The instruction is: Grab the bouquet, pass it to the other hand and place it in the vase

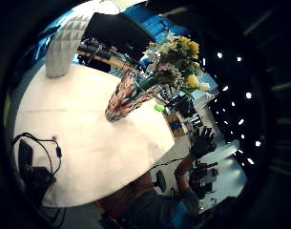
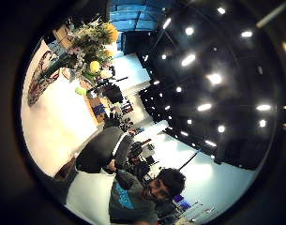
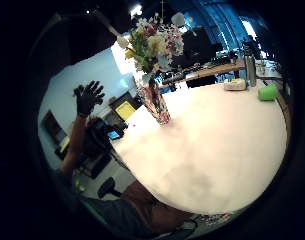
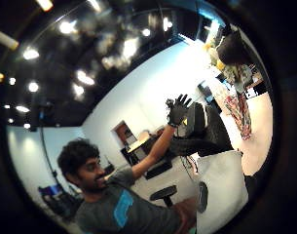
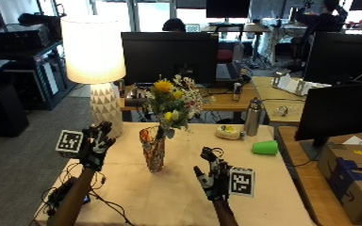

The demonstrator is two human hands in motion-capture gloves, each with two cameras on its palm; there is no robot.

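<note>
Office desks and dark monitors behind, pale table [image 5: 168, 197] in front: bouquet [image 5: 171, 106] already standing in the vase [image 5: 152, 149], both hands off it.

And the flowers are home, stems down in the patterned vase near the table's middle, blooms leaning a touch toward the lamp [image 5: 96, 70]. Left hand [image 5: 95, 143] is raised with fingers spread, gripping nothing; right hand [image 5: 213, 176] hovers likewise, fingers relaxed and empty, each well apart from the vase. By my read the placing is done, so the smart play is keeping sleeves clear of that tall, top-heavy arrangement while pulling back. Plenty of bare tabletop around the vase; the green cup [image 5: 266, 147] and metal bottle [image 5: 252, 117] sit toward the far right edge.
</note>
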